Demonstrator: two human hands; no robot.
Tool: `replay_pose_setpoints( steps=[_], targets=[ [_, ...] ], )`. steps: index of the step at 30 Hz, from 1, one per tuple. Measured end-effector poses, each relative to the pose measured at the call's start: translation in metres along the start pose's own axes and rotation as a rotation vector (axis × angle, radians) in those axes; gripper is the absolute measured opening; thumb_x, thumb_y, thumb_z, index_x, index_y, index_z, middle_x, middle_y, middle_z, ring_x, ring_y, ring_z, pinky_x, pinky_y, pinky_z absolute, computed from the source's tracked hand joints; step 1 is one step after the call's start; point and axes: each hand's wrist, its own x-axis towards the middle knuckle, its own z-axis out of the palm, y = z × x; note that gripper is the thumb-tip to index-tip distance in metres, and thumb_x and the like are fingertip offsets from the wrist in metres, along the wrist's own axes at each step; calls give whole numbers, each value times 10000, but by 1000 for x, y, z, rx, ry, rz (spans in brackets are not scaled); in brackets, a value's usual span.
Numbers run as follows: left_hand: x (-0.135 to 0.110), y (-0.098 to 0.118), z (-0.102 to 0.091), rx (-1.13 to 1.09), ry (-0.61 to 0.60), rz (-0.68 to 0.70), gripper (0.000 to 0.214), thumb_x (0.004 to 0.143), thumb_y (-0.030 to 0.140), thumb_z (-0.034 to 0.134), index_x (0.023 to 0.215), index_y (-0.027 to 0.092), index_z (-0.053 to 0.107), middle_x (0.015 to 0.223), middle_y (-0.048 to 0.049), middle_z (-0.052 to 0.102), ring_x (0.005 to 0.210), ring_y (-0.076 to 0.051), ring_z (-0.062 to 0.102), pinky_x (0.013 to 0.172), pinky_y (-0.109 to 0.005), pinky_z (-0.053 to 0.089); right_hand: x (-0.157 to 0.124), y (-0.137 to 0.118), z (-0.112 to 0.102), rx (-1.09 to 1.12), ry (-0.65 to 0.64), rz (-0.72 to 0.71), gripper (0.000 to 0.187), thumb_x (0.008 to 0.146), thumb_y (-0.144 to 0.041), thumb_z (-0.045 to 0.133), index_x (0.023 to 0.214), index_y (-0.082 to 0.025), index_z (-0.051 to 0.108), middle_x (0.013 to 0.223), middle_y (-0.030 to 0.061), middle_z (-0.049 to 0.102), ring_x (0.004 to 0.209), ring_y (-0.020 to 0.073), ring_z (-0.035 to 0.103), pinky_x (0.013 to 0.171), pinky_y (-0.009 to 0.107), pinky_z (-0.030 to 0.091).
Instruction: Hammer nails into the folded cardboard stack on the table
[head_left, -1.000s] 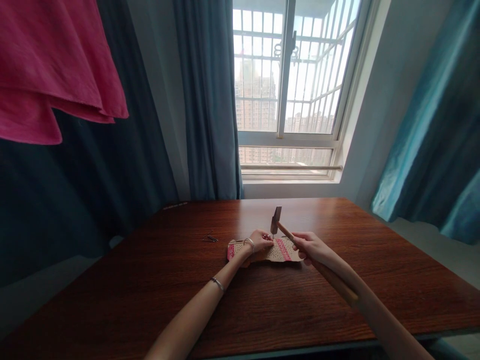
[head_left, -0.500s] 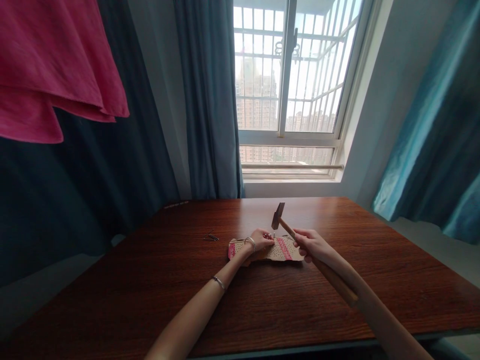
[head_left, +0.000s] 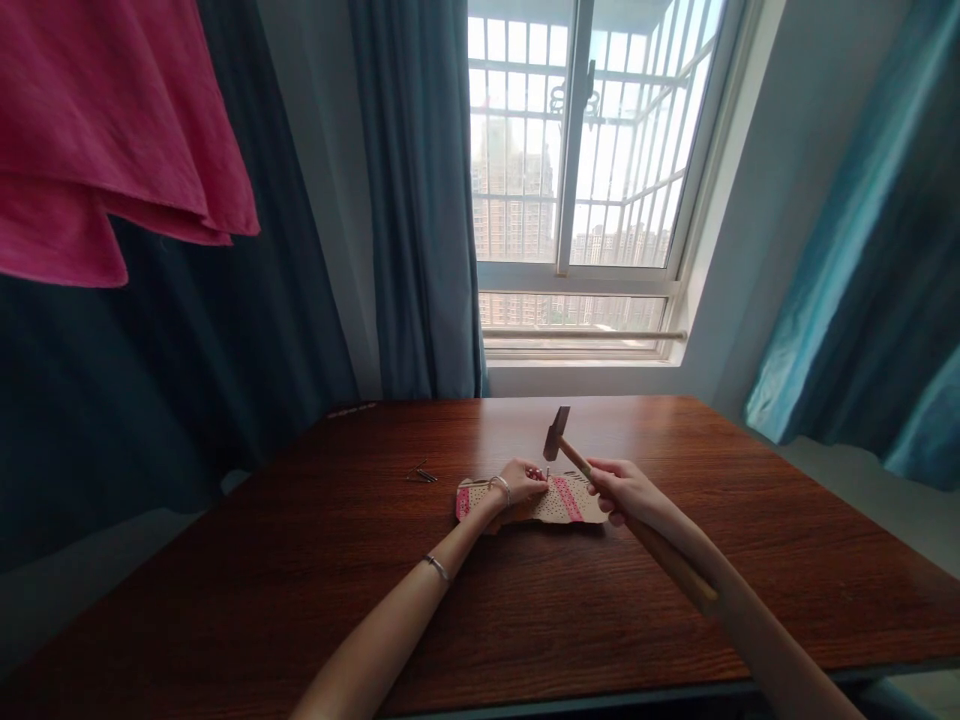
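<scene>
My left hand rests over a flat, light-brown piece with dark dots and pink bands, which looks like cardboard. Its fingers pinch a thin nail that stands upright on the piece. In my right hand is a hammer, gripped partway along its wooden handle. The metal head hangs just above the nail, apart from it. The handle's lower end runs back along my right forearm.
Several loose nails lie on the dark wooden table to the left of the dotted piece. Beyond the table's far edge are a barred window and blue curtains. A pink cloth hangs at the upper left.
</scene>
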Motion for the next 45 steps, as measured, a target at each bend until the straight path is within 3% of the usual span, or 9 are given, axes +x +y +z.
replay_pose_setpoints(
  steps=[33,45],
  targets=[
    [1,0,1,20,21,14,263,605,337,581,692,103,662,584,6,562,531,-99,443,491,-199,307,0,3,8,-5,10,-75,353,787,-342,468,1110,-205,509,659,-26,466,376,29,396,291,136,293],
    [-1,3,0,18,16,-12,248,603,333,595,687,108,655,612,0,581,557,-106,466,502,-198,320,0,2,8,-42,11,-33,349,792,-327,465,1113,-195,505,643,-24,479,385,29,407,306,127,315]
  ],
)
